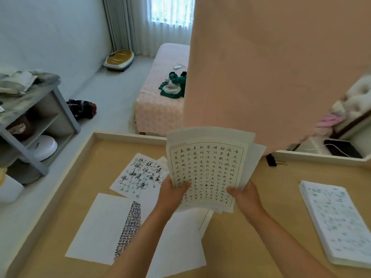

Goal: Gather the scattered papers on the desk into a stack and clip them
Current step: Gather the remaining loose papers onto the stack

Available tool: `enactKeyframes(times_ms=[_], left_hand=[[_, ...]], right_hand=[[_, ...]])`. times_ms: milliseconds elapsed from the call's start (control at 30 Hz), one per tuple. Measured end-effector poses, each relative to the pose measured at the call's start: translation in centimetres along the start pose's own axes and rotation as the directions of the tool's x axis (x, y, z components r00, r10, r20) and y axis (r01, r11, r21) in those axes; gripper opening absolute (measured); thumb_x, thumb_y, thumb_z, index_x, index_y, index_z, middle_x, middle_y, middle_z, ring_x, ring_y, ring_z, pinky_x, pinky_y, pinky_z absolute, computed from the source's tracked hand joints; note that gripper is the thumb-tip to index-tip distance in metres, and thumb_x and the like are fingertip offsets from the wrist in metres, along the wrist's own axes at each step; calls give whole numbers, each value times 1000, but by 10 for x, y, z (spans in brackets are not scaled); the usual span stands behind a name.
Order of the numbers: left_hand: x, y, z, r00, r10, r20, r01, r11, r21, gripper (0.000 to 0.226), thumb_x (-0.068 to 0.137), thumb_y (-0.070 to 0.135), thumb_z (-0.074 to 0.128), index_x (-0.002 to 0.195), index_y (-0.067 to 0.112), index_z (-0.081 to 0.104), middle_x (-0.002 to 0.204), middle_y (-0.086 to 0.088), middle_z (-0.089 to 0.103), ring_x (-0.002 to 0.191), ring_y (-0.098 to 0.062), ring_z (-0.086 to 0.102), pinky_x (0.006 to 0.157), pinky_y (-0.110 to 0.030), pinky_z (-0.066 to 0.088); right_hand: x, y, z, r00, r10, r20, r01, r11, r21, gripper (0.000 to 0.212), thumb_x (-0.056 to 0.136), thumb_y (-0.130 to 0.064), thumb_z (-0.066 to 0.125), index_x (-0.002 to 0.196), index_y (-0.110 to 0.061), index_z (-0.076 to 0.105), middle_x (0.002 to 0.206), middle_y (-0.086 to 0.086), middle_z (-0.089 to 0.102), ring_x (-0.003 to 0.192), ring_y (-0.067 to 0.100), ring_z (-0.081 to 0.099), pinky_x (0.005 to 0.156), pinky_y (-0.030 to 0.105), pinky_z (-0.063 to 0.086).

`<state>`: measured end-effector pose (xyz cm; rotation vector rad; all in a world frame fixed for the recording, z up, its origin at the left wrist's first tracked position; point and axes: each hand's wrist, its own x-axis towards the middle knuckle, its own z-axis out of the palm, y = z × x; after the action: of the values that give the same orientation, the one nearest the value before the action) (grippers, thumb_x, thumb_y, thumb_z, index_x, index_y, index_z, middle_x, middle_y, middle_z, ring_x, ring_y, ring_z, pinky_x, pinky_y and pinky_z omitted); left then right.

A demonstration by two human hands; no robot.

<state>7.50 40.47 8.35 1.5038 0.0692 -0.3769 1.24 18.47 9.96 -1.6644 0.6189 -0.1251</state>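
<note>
Sheaf (206, 169) up off the worktop (241, 247): I am holding it by its lower corners, left grip (174, 190) and right grip (246, 194) each pinching it, thumb on the printed face and fingers behind. The sheets are not sitting square, and the rear ones are fanning out past the right edge. Loose sheets (104, 227) are lying on the worktop to the left, one of them under my left forearm. The clip (271, 159) is sitting well apart at the far edge. A pile (337, 223) is lying off to the right.

Risks, as I am judging them: with only its bottom pinched, the tall sheaf is liable to flop, or a fanned sheet to slide free, while I am squaring it. Freeing one grip to fetch more sheets or the clip is leaving the sheaf to a single pinch, and it may splay. My forearm is crossing a loose sheet and may drag or crease it. Clipping before the edges are lining up risks locking in the skew or missing the rear sheets.
</note>
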Motion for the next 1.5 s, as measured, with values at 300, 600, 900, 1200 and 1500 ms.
enactKeyframes(times_ms=[300,600,900,1200,1500], left_hand=[[-1,6,66,978,202,-49,-194,972,135,42,76,20,81,108,31,56,102,9,69,93,-9,69,75,-38,61],[-19,7,125,943,250,-220,-208,958,198,31,84,18,75,99,40,59,97,13,69,92,-1,66,69,-17,50],[-26,8,180,916,232,-328,-231,972,40,59,71,23,84,118,40,51,110,-3,64,100,-16,67,73,-30,59],[-16,0,212,933,187,-308,-114,964,241,51,86,1,67,125,20,40,108,8,59,100,-2,61,71,-20,54],[-2,24,218,929,369,17,-282,678,679,20,95,15,57,111,25,62,92,13,66,83,-9,61,70,-24,49]], right_hand=[[7,1,-67,999,-50,5,49,997,63,52,78,-2,79,121,-23,58,110,0,73,102,16,70,86,42,58],[31,9,-80,991,-36,130,39,999,-22,36,86,1,65,110,-26,61,104,-8,72,101,11,68,80,28,56],[63,16,-156,979,-53,199,52,999,11,42,79,-2,78,112,-23,60,103,-4,73,94,9,70,78,29,57],[92,26,-180,973,-18,231,27,999,-36,32,87,3,64,109,-21,64,106,-7,71,103,15,67,84,30,52],[109,-3,-219,888,-460,-5,439,851,-289,92,71,-6,85,146,-22,33,137,-10,37,127,9,38,106,25,34]])
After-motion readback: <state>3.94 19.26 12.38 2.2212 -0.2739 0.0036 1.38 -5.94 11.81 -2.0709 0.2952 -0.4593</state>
